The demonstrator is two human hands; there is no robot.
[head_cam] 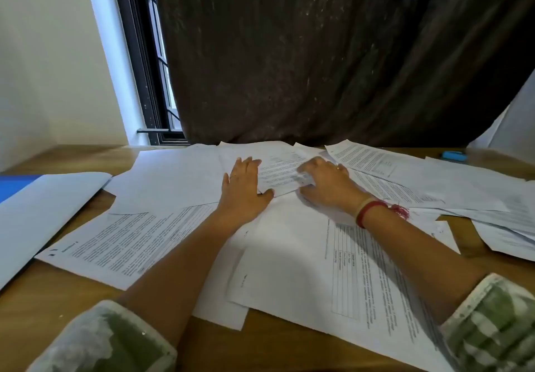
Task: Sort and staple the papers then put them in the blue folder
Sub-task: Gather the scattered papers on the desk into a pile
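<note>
Loose papers (304, 256) lie scattered across the wooden table (58, 308), with the blue folder (14, 188) at the left edge, mostly under a white sheet (49, 212). The left hand (244, 189) presses flat, fingers straight, on a printed sheet (279, 173); the right hand (328, 185) bends its fingers onto that sheet's other side, too blurred to tell whether it grips
</note>
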